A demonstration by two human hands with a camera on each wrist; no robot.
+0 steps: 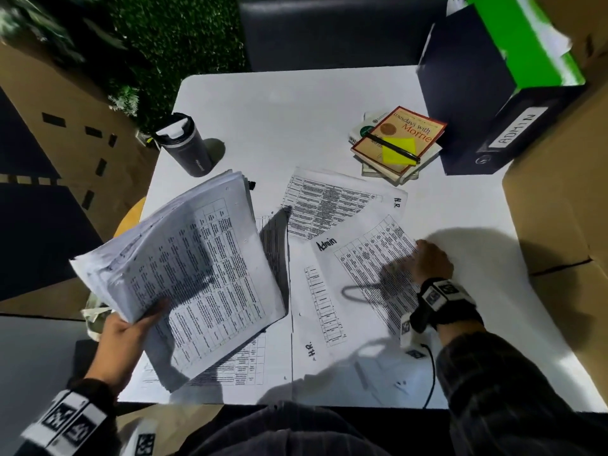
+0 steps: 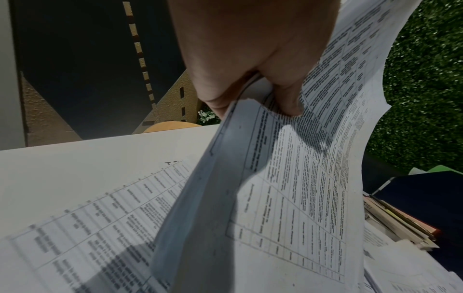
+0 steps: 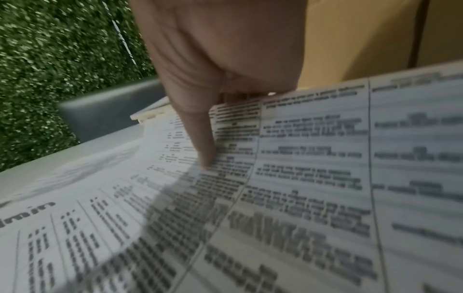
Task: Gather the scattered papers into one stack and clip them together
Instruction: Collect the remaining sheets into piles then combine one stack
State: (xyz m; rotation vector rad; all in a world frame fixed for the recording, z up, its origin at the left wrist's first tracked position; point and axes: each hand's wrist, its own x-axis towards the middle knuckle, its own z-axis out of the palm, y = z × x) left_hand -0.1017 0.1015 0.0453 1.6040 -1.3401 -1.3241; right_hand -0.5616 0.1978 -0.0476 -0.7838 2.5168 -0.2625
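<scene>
My left hand (image 1: 128,330) grips a thick stack of printed papers (image 1: 184,268) by its near corner, thumb on top, and holds it tilted above the left side of the white table (image 1: 296,103). The left wrist view shows that left hand (image 2: 250,69) pinching the stack (image 2: 288,188) over another sheet (image 2: 100,218). My right hand (image 1: 427,261) pinches the right edge of a sheet marked "Admin" (image 1: 358,268). In the right wrist view its thumb (image 3: 203,142) lies on the curling Admin sheet (image 3: 300,178). Two "H.R." sheets lie flat, one behind (image 1: 329,205), one in front (image 1: 316,324).
A black tumbler (image 1: 186,144) stands at the back left. Books with a pen and a yellow note (image 1: 398,139) lie at the back right beside a dark "ADMIN" binder (image 1: 493,110). A cardboard box (image 1: 559,209) borders the right edge. A small black object (image 1: 251,185) sits past the stack.
</scene>
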